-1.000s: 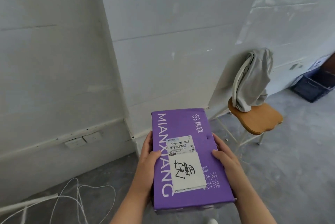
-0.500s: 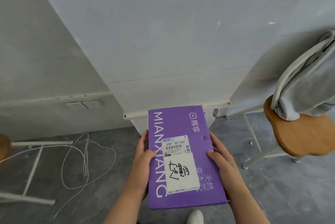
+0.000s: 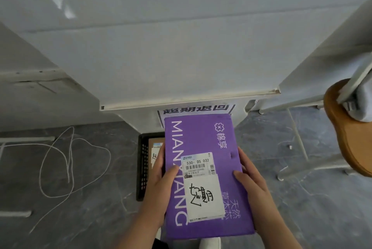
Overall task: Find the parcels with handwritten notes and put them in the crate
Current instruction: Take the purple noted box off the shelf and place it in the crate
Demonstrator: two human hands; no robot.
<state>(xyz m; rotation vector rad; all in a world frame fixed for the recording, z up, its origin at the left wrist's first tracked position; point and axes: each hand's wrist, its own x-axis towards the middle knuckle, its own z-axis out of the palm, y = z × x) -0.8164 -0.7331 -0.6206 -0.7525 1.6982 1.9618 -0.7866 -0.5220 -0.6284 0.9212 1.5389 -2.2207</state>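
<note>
Parcel (image 3: 203,144) over crate (image 3: 143,166), both hands' fingers clamped on its long edges.
Risk: crate already holds a box (image 3: 155,149); parcel may jam or tip on the rim.

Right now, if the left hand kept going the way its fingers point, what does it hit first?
The left hand points forward; first in line looks like the black crate just beyond it, though depth is unclear.
</note>
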